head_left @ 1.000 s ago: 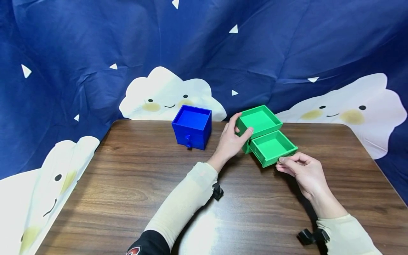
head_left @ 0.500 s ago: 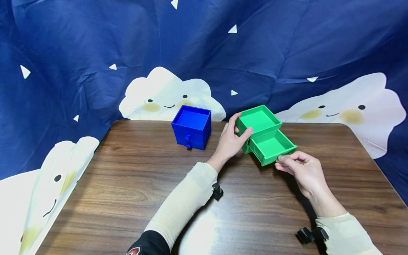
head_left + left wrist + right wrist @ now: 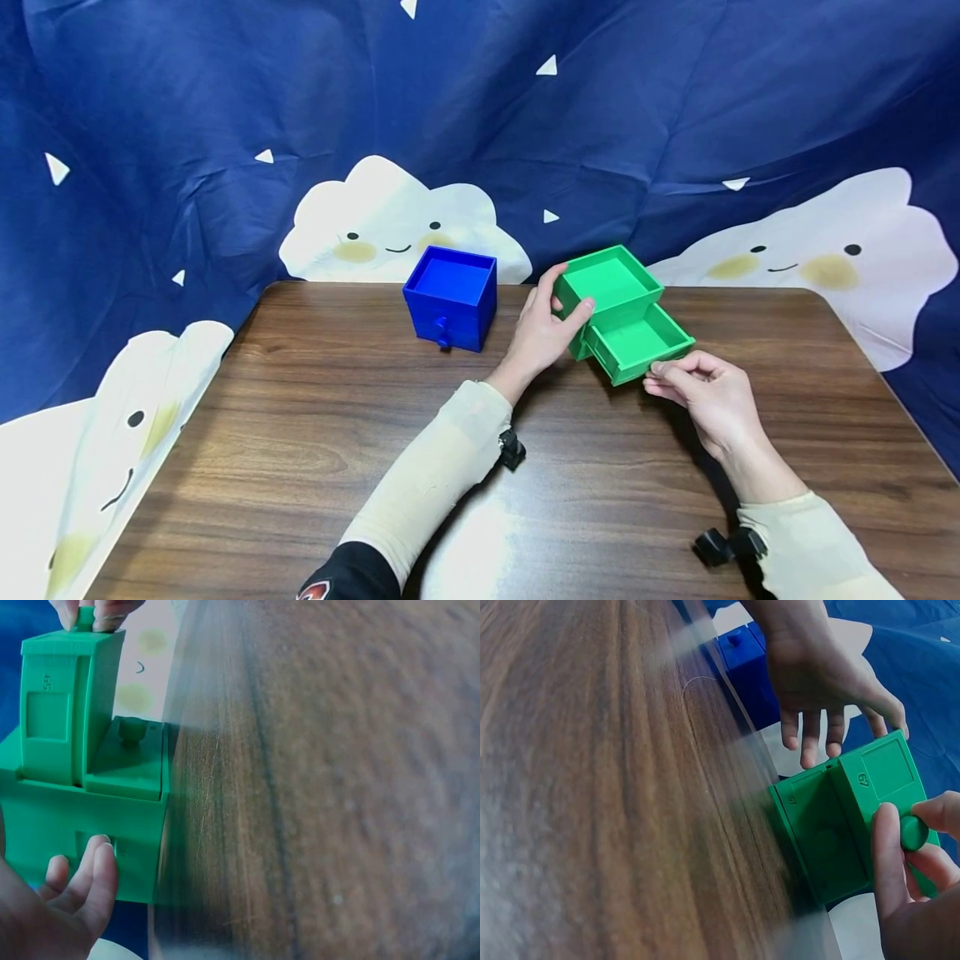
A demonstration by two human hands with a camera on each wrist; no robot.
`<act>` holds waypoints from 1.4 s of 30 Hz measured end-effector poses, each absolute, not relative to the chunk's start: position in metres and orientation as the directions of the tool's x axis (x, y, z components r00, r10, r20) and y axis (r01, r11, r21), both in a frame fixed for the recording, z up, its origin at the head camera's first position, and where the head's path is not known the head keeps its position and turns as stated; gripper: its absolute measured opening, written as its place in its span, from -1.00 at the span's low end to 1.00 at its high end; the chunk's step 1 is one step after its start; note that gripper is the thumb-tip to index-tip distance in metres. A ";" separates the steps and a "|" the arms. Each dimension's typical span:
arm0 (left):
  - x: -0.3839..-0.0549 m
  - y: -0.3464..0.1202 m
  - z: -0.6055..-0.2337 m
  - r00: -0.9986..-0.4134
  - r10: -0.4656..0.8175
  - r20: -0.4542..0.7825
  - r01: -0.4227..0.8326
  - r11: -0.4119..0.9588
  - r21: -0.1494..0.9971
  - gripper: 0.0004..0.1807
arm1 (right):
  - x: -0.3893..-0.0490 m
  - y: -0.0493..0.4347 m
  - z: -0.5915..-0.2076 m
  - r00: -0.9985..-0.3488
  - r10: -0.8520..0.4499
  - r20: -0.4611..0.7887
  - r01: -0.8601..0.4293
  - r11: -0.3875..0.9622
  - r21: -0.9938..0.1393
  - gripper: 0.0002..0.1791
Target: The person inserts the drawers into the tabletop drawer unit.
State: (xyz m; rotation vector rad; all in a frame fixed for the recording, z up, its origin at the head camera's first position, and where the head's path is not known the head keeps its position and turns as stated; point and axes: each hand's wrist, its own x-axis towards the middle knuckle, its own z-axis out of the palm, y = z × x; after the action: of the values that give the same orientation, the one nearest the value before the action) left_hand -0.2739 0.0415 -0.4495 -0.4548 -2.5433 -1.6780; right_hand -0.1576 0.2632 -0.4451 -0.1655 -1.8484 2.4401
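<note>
A small green drawer cabinet point(image 3: 611, 279) with an open-topped tray stands toward the back right of the table. Its upper green drawer point(image 3: 637, 337) sticks partway out of the front, with nothing in it. The lower drawer's knob point(image 3: 133, 731) shows in the left wrist view, that drawer flush with the cabinet. My left hand point(image 3: 546, 327) holds the cabinet's left side, thumb near the front corner and index finger at the back one. With thumb and fingers, my right hand point(image 3: 708, 400) pinches the upper drawer's round knob point(image 3: 913, 832).
To the left on the table stands a blue drawer cabinet point(image 3: 453, 300), its drawers pushed in and its top tray bare. A dark blue curtain point(image 3: 465, 100) with white clouds hangs behind the wooden table point(image 3: 300, 433).
The upper green drawer has slid slightly inward, toward the back left, and my right hand has moved along with it. My left hand and the cabinet keep their place.
</note>
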 end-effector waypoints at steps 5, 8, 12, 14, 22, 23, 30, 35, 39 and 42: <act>-0.274 0.041 -0.449 -0.955 0.210 0.211 0.277 0.362 0.890 -0.24 | -0.158 0.263 -0.445 -0.992 0.115 -0.045 0.012 -0.272 -0.962 -0.69; -0.274 0.041 -0.450 -0.954 0.209 0.214 0.279 0.364 0.888 -0.24 | -0.158 0.262 -0.446 -0.994 0.107 -0.034 0.004 -0.265 -0.964 -0.71; -0.273 0.041 -0.450 -0.953 0.211 0.217 0.282 0.365 0.887 -0.24 | -0.161 0.260 -0.447 -0.994 0.110 -0.021 -0.006 -0.238 -0.971 -0.71; -0.273 0.041 -0.449 -0.953 0.213 0.217 0.283 0.363 0.888 -0.24 | -0.163 0.259 -0.447 -0.993 0.116 -0.021 -0.006 -0.226 -0.974 -0.71; -0.273 0.041 -0.449 -0.953 0.207 0.221 0.285 0.364 0.887 -0.23 | -0.172 0.258 -0.446 -0.993 0.108 -0.042 0.017 -0.220 -0.975 -0.72; -0.273 0.041 -0.449 -0.953 0.206 0.220 0.284 0.369 0.885 -0.23 | -0.173 0.257 -0.446 -0.993 0.110 -0.042 0.017 -0.224 -0.974 -0.71; -0.273 0.042 -0.448 -0.953 0.203 0.224 0.286 0.373 0.882 -0.23 | -0.186 0.252 -0.446 -0.991 0.123 -0.042 0.009 -0.255 -0.967 -0.72; -0.272 0.041 -0.448 -0.954 0.199 0.225 0.285 0.366 0.886 -0.24 | -0.192 0.249 -0.446 -0.990 0.132 -0.050 0.015 -0.254 -0.967 -0.74; -0.272 0.041 -0.448 -0.954 0.197 0.226 0.286 0.367 0.885 -0.24 | -0.197 0.246 -0.446 -0.989 0.142 -0.049 0.013 -0.247 -0.969 -0.77; -0.272 0.041 -0.448 -0.954 0.198 0.226 0.286 0.373 0.882 -0.24 | -0.200 0.243 -0.447 -0.987 0.151 -0.047 0.009 -0.249 -0.969 -0.80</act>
State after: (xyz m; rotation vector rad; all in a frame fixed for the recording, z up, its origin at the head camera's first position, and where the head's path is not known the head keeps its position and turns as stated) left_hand -0.2717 0.0414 -0.4481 -0.4481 -2.5342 -1.6549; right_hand -0.2005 0.2433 -0.4472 -0.1988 -1.8668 2.4055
